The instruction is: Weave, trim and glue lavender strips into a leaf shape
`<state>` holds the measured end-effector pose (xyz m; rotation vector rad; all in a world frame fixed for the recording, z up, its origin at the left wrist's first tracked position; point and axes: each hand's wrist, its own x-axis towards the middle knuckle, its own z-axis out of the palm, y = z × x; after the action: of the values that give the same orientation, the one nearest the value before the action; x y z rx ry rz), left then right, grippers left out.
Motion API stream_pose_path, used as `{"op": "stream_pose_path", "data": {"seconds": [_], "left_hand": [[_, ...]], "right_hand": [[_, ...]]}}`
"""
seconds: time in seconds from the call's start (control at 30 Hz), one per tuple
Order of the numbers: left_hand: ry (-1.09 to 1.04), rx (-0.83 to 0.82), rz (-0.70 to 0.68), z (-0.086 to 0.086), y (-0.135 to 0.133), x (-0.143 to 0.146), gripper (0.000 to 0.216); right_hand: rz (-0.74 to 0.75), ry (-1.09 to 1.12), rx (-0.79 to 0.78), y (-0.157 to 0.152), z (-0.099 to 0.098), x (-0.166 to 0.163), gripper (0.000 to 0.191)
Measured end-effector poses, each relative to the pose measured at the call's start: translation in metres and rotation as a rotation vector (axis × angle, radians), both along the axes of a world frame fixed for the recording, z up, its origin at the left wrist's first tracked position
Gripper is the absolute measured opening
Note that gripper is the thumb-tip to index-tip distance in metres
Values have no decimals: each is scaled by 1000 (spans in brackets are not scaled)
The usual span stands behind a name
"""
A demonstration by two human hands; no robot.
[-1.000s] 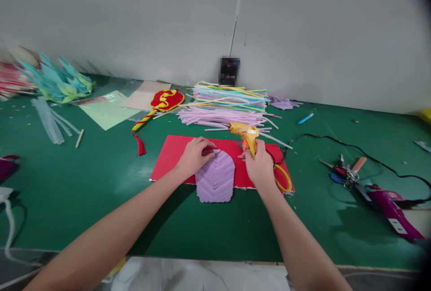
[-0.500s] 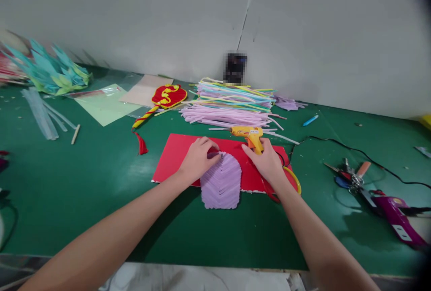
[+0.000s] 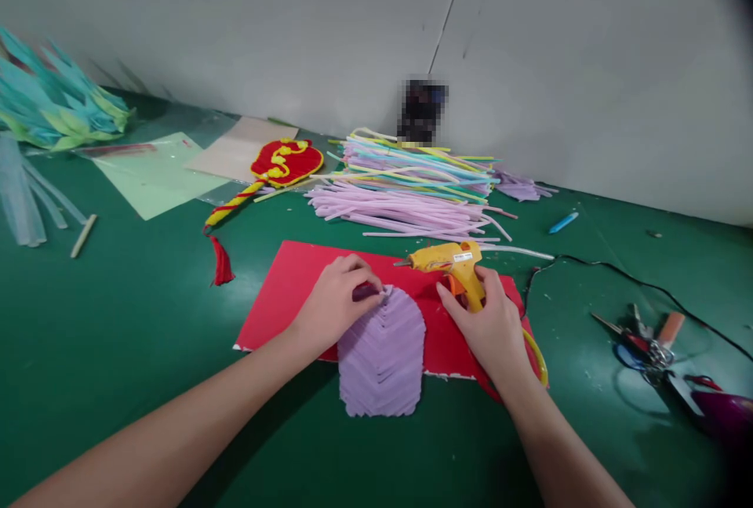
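A lilac leaf-shaped piece (image 3: 382,353), built from short strips in a herringbone pattern, lies half on a red sheet (image 3: 285,281) on the green table. My left hand (image 3: 335,300) rests on its top left edge, fingers curled and pinching a small dark bit there. My right hand (image 3: 491,324) wraps the handle of a yellow glue gun (image 3: 447,259) that stands on the red sheet, nozzle pointing left. Yellow-handled scissors (image 3: 538,359) lie partly under my right wrist.
A heap of pastel strips (image 3: 405,186) lies behind the red sheet. A red-and-yellow ornament with tassel (image 3: 276,167) sits to the left, with paper sheets (image 3: 153,179) and teal shapes (image 3: 52,104) beyond. Keys (image 3: 644,343), a purple glue gun (image 3: 726,410) and a black cord (image 3: 635,281) lie at right.
The glue gun has been set down upright on the red sheet, farther from the lilac piece. My view has shifted closer and leftward. My left hand stays on the piece's top.
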<state>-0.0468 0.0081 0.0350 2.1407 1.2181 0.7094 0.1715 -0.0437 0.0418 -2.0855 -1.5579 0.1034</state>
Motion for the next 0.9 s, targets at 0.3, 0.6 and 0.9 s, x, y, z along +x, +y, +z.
{"op": "stream_pose_path", "data": {"seconds": [0.3, 0.6, 0.9], "left_hand": [[55, 19, -48, 0, 2, -5, 3], [119, -35, -62, 2, -3, -8, 17], [184, -46, 50, 3, -5, -5, 33]], "right_hand": [[108, -107, 43, -1, -2, 6, 49], [183, -211, 72, -2, 1, 6, 42], [224, -294, 125, -3, 1, 5, 36]]}}
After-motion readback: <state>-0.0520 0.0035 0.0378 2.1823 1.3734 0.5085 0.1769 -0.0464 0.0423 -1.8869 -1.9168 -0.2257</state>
